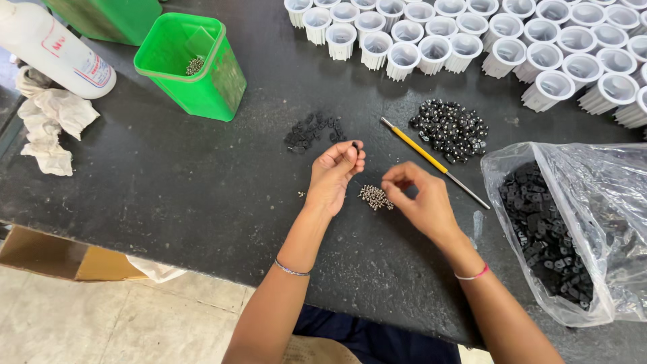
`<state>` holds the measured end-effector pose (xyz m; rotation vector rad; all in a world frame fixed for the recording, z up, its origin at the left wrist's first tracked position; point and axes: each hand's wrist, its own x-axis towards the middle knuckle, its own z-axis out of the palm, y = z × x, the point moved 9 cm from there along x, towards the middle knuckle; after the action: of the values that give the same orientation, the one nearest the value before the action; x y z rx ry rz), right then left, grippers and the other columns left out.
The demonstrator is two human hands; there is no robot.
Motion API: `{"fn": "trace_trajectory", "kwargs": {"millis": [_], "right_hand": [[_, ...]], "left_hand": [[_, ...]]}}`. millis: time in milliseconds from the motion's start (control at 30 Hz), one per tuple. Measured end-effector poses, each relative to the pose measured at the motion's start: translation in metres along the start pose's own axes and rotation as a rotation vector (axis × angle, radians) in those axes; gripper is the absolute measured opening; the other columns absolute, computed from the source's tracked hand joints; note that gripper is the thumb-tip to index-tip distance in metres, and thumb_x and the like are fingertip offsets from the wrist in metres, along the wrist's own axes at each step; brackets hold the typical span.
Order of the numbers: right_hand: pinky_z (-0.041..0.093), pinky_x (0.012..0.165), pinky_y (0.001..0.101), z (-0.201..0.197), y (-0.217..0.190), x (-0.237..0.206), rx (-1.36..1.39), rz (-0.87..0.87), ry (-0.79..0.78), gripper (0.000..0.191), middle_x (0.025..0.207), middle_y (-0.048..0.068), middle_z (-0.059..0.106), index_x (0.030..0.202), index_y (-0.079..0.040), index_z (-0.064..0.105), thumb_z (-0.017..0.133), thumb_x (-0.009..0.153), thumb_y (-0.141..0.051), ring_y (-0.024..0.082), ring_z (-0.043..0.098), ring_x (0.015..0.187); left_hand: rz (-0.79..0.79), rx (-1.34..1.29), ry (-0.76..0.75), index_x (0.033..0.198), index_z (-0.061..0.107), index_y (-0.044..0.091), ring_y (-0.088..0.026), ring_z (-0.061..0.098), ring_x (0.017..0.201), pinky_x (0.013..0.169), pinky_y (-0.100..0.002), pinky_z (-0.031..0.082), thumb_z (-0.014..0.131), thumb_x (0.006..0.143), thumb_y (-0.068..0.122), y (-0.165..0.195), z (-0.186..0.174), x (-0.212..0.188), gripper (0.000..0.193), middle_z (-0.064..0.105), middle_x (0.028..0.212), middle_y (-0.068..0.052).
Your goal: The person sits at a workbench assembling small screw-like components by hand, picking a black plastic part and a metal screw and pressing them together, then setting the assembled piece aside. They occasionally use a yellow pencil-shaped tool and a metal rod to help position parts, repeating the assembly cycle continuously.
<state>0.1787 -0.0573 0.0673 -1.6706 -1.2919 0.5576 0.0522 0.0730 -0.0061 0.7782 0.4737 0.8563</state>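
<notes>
The left hand [333, 176] is raised over the dark bench [202, 189], its fingers together, pinching a small black part [355, 144]. The right hand [418, 199] hovers beside the heap of tiny metal pieces [375, 197], fingertips pinched, apparently on one piece. Joining them cleanly likely calls for steadying both wrists and aligning the pieces squarely.

1. Black worktable [202, 195], scuffed.
2. Far left: green bin [192, 67], white bottle [57, 50], crumpled rag [47, 125].
3. Far right: ribbed white cups [485, 40].
4. Centre: black parts pile [313, 131], glossy black beads [451, 129], yellow-handled tool [431, 160], small silver pieces [375, 197].
5. Right: clear bag of black parts [573, 229].
</notes>
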Motion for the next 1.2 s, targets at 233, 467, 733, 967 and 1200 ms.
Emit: {"fn": "trace_trajectory", "kwargs": {"millis": [233, 467, 733, 967, 1200], "right_hand": [[0.056, 0.085, 0.0252, -0.017, -0.005, 0.006, 0.122, -0.028, 0.105, 0.016, 0.102, 0.006, 0.078, 0.112, -0.001, 0.074, 0.07, 0.097, -0.007, 0.01, 0.073, 0.093], [0.06, 0.085, 0.0242, -0.016, 0.023, 0.01, 0.46, 0.085, 0.179, 0.013, 0.102, 0.004, 0.078, 0.108, -0.002, 0.071, 0.068, 0.095, -0.003, 0.01, 0.073, 0.092], [0.056, 0.082, 0.0229, -0.021, 0.042, 0.012, 0.404, 0.079, 0.208, 0.01, 0.096, 0.002, 0.075, 0.097, -0.001, 0.073, 0.077, 0.088, 0.002, 0.008, 0.069, 0.089], [0.056, 0.082, 0.0246, -0.017, 0.047, 0.013, 0.421, 0.084, 0.178, 0.013, 0.099, 0.001, 0.072, 0.095, -0.002, 0.072, 0.079, 0.085, 0.003, 0.008, 0.067, 0.09], [0.058, 0.083, 0.0249, -0.012, 0.05, 0.013, 0.5, 0.117, 0.144, 0.018, 0.099, 0.003, 0.073, 0.098, -0.001, 0.07, 0.079, 0.084, 0.004, 0.009, 0.069, 0.091]], "left_hand": [[0.061, 0.162, -0.029, 0.111, 0.071, -0.002, -0.011, 0.065, 0.084, 0.08, -0.028, 0.055, 0.072, 0.099, 0.015, -0.004, 0.006, 0.0, 0.021, 0.072, 0.096, -0.006], [0.059, 0.303, -0.075, 0.115, 0.072, -0.001, -0.01, 0.071, 0.089, 0.081, -0.024, 0.059, 0.07, 0.095, 0.012, 0.001, 0.031, -0.009, 0.024, 0.076, 0.099, -0.006], [0.028, 0.35, -0.119, 0.106, 0.072, -0.002, -0.01, 0.07, 0.083, 0.077, -0.025, 0.058, 0.077, 0.092, 0.01, -0.007, 0.042, -0.014, 0.019, 0.074, 0.092, -0.006], [0.039, 0.377, -0.162, 0.104, 0.073, -0.002, -0.009, 0.069, 0.082, 0.076, -0.024, 0.057, 0.076, 0.093, 0.006, -0.01, 0.046, -0.017, 0.014, 0.074, 0.091, -0.005], [0.101, 0.541, -0.16, 0.101, 0.074, 0.0, -0.005, 0.067, 0.082, 0.074, -0.022, 0.055, 0.074, 0.093, 0.004, 0.0, 0.05, -0.02, 0.009, 0.075, 0.09, -0.001]]}}
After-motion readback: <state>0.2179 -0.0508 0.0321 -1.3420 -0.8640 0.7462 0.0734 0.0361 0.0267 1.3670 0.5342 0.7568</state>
